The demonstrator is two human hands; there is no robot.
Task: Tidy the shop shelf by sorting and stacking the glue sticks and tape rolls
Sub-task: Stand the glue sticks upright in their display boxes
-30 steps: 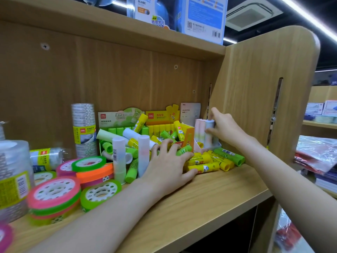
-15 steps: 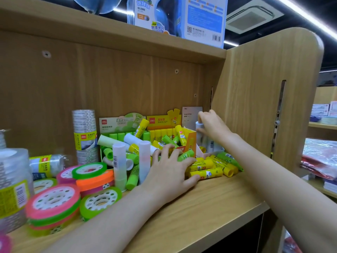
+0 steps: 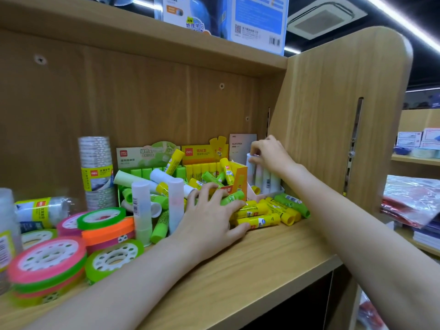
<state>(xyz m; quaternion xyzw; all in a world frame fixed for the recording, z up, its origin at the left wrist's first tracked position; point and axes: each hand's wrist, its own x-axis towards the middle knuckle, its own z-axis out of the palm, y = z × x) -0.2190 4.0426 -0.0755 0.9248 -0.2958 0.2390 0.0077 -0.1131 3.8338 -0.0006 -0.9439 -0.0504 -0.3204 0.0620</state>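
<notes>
A heap of yellow and green glue sticks (image 3: pixel 264 211) lies on the wooden shelf (image 3: pixel 262 265) in front of green and yellow display boxes (image 3: pixel 202 163). My left hand (image 3: pixel 209 220) rests palm down on the heap, fingers spread over a green stick (image 3: pixel 232 198). My right hand (image 3: pixel 270 154) pinches the top of a white glue stick (image 3: pixel 250 171) standing upright among other white sticks in a small box by the right wall. Two tall white sticks (image 3: pixel 141 210) stand left of my left hand. Coloured tape rolls (image 3: pixel 107 231) lie stacked at the left.
Clear tape stacks in wrappers (image 3: pixel 96 170) stand at the back left, one wrapped stack (image 3: pixel 40 211) lies on its side. The shelf's side panel (image 3: pixel 333 129) closes the right end. Globe boxes (image 3: pixel 221 17) sit on the shelf above. Another shelf with packets (image 3: pixel 414 203) is at far right.
My right hand rose from gripping the white sticks' sides to pinching one at its top. My left hand stayed on the heap. The camera moved slightly closer.
</notes>
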